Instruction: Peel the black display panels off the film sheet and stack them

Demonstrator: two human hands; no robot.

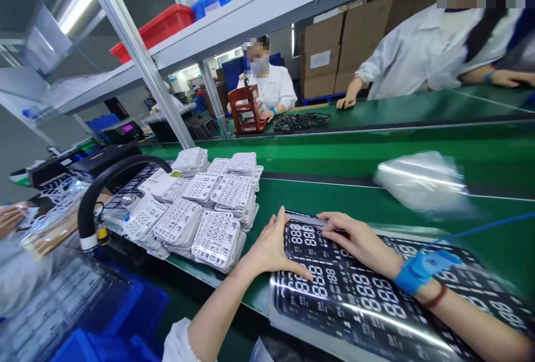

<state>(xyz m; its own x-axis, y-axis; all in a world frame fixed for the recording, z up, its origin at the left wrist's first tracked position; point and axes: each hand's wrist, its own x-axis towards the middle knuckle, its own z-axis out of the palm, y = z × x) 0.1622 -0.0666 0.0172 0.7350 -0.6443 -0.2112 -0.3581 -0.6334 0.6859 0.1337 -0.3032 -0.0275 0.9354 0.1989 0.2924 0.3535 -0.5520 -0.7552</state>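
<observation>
A stack of black printed sheets with white segment digits and small symbols lies on the green bench in front of me, under a glossy clear surface. My left hand is at its far left corner, the thumb stretched over the print and the fingers spread along the edge. My right hand rests on the sheets near their far edge, fingers extended toward my left hand; its thumb is hidden. A blue wrist strap with a cord circles my right wrist. Left of the sheets stand piles of white printed cards.
A crumpled clear plastic bag lies beyond the sheets. A black bent hose arches beside the cards. Co-workers in white coats sit across the bench, one by a red-brown rack. Blue bins stand below left.
</observation>
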